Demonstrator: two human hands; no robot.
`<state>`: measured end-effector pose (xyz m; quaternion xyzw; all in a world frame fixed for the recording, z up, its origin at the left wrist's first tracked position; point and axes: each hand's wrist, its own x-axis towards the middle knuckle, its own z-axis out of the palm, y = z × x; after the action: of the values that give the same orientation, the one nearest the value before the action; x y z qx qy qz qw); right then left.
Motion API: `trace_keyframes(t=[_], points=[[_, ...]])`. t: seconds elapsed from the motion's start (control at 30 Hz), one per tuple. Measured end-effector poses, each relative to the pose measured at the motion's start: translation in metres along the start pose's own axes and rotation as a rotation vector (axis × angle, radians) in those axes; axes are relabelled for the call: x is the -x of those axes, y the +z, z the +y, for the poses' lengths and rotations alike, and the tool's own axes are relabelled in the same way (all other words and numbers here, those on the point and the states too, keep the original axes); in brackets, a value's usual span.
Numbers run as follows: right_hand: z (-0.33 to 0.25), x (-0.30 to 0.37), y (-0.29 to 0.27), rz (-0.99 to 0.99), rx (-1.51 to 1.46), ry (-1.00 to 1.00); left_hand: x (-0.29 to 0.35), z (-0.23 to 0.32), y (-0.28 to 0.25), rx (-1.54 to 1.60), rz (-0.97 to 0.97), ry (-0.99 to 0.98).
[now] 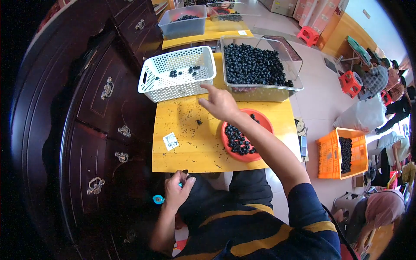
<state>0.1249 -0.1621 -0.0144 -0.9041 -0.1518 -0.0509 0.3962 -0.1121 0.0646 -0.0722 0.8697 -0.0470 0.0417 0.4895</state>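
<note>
My right hand [219, 103] reaches over the table at the near right corner of a white perforated basket [173, 92]. Its index finger and thumb are stretched apart, and no object shows in it. A few small black round pieces [174, 73] lie inside that basket. Under my right forearm sits a red round bowl [225, 145] with many such black pieces [236, 138]. My left hand [177, 190], near my lap at the table's front edge, is closed around a small knife [159, 199] with a turquoise handle; a short dark blade pokes out by the thumb.
A clear bin [260, 93] heaped with black pieces stands at the table's back right. Dark crumbs and a white printed packet [170, 141] lie on the yellow table [195, 158]. Dark wooden drawers [99, 143] flank the left; an orange crate [331, 158] and other people are on the right.
</note>
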Motion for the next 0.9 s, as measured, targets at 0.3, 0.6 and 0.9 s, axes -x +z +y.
trace_keyframes(t=[0.3,0.6,0.9], points=[[0.016,-0.056,0.027,0.039,0.306,0.038,0.020,-0.029,0.000,0.063,0.026,-0.059],[0.017,-0.058,0.031,0.127,0.274,0.139,0.005,-0.026,-0.004,0.089,0.011,-0.117],[0.021,-0.040,0.026,0.141,0.313,0.211,-0.001,-0.017,0.005,0.052,-0.022,-0.046]])
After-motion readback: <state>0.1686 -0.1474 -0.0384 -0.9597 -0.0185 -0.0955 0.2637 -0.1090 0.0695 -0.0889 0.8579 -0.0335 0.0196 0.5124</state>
